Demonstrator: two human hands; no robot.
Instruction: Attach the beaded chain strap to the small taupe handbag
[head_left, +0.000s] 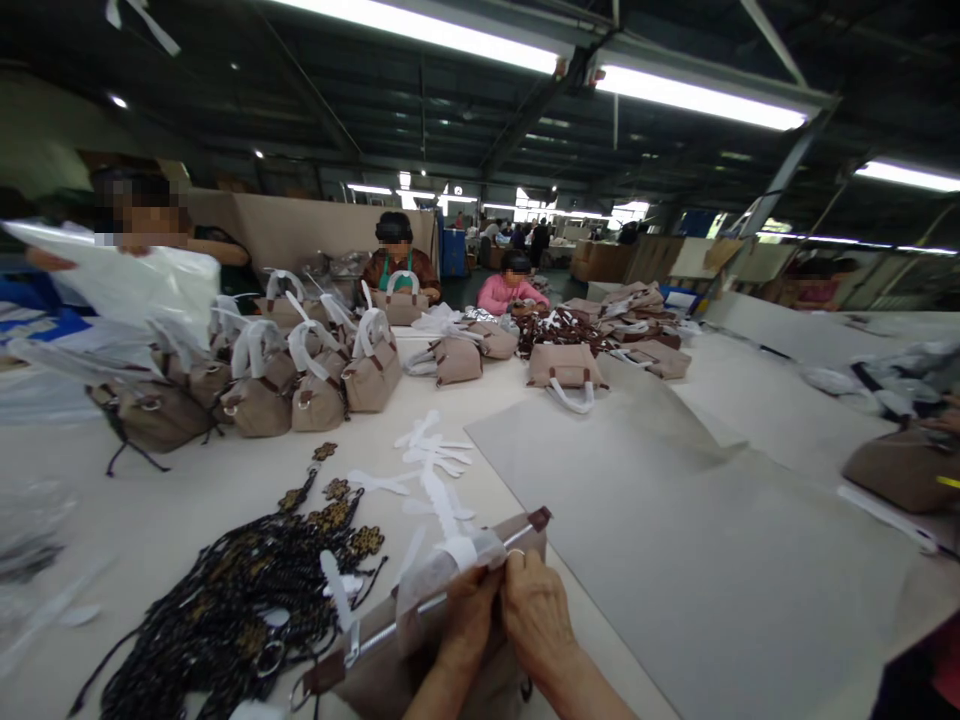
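Note:
A taupe handbag (pixel 517 528) with brown leather tabs and a silver zipper lies close in front of me, and both hands are at its top edge. My left hand (pixel 471 610) has its fingers pinched at the bag's opening, beside a handle wrapped in white film (pixel 420 590). Against it, my right hand (pixel 534 605) is closed too, its fingertips meeting the left ones near the zipper. Whatever small part sits between the fingertips is hidden. Left of the bag lies a heap of black braided cords (pixel 225 590) with bronze flower pieces (pixel 330 515).
White paper strips (pixel 431 455) lie beyond the bag. Several finished-looking taupe handbags (pixel 319 385) with wrapped handles stand at the back left. Another handbag (pixel 566 368) lies mid-table near brown straps (pixel 562 328). Grey sheeting (pixel 675 530) covers the right side. Co-workers sit across the table.

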